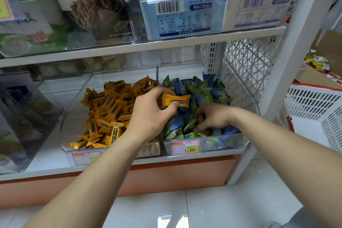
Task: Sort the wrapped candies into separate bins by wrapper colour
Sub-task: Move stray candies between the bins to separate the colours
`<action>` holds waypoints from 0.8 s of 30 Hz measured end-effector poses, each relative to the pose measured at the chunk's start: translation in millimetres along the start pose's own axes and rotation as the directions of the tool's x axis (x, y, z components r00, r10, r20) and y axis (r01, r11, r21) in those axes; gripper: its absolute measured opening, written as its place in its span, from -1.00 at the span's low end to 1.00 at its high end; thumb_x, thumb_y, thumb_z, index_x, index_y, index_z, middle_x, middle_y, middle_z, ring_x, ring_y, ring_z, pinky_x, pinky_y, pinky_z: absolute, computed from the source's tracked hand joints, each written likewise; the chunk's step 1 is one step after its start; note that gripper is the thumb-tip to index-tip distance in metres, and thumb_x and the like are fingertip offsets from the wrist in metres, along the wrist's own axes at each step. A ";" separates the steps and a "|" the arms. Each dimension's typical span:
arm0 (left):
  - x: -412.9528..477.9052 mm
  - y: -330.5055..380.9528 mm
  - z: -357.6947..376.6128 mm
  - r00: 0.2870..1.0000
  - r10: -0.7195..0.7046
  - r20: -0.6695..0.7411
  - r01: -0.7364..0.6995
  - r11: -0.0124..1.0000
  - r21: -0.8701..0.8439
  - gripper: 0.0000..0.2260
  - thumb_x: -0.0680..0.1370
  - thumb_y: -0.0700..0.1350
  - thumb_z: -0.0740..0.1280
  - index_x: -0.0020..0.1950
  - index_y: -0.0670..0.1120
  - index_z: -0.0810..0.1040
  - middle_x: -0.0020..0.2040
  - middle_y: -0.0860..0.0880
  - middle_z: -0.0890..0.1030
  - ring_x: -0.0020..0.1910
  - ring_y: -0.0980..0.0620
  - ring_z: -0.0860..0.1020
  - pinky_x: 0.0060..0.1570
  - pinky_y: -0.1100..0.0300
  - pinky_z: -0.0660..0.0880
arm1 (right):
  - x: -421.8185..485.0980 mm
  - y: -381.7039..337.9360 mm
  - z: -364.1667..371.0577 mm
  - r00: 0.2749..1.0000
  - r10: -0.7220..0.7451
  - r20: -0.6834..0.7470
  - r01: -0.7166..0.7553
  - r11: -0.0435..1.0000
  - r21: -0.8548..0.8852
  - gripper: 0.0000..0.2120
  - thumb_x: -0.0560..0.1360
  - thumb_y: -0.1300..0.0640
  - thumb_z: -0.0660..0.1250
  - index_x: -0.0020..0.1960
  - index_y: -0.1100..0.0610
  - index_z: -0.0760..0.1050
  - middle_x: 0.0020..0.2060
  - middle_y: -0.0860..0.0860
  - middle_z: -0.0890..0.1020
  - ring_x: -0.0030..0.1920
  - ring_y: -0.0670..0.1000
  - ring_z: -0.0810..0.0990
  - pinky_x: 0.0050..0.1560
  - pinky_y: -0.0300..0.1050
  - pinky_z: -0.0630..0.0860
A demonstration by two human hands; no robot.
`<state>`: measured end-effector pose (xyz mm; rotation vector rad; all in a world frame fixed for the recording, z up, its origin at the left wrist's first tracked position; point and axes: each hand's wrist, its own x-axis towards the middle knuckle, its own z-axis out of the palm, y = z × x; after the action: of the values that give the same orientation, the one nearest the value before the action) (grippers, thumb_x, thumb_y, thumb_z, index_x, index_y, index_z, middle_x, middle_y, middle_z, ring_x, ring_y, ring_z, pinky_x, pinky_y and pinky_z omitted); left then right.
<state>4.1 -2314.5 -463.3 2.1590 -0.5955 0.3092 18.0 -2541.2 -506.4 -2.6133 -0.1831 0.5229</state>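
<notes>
Orange candy (pixel 175 100) pinched in my left hand (pixel 153 111) could drop into the blue-green bin (pixel 231 144); my right hand (pixel 211 116) sits in that pile, curled, grip hidden.

Bright, even indoor light; floor tile (pixel 166 216) glare, wide-angle edge bending, softness.

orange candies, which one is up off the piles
The orange candy pinched in the left hand, held in the air; the other orange ones lie in the clear bins.
</notes>
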 end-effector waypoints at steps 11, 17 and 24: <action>9.5 4.1 5.1 0.977 -0.165 -0.137 0.152 0.983 -0.098 -0.84 0.46 -0.02 0.49 -0.01 0.07 0.56 -0.15 0.14 0.64 -0.16 0.21 0.60 -0.20 0.34 0.49 | -18.6 -12.1 -35.5 0.906 0.195 -0.375 0.120 0.732 0.671 -0.75 0.35 0.01 0.60 -0.06 0.12 0.67 -0.27 0.01 0.69 -0.30 -0.03 0.64 -0.39 -0.24 0.52; 12.2 19.8 19.8 0.936 -0.293 -0.195 0.236 0.933 -0.272 -0.71 0.58 -0.02 0.34 0.30 -0.01 0.57 0.10 0.01 0.65 0.06 -0.05 0.64 0.10 -0.09 0.59 | -13.8 -56.2 -19.8 0.849 0.325 -0.416 0.319 0.312 0.895 -0.74 0.46 0.12 0.51 0.01 0.27 0.58 -0.17 0.19 0.69 -0.23 0.11 0.69 -0.25 -0.04 0.62; 11.0 33.0 30.3 0.912 -0.356 -0.203 0.256 0.882 -0.396 -0.82 0.65 -0.01 0.25 0.23 0.08 0.57 -0.02 0.13 0.63 -0.03 0.00 0.66 0.01 -0.08 0.62 | -4.7 -88.4 -3.9 0.780 0.462 -0.422 0.403 0.146 0.904 -0.69 0.48 0.08 0.50 0.08 0.28 0.56 -0.08 0.20 0.70 -0.06 0.18 0.71 0.00 0.14 0.66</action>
<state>-3.2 -2359.2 -454.8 1.7757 -0.1282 0.2872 11.8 -2465.8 -460.3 -1.2019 0.3789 -0.2933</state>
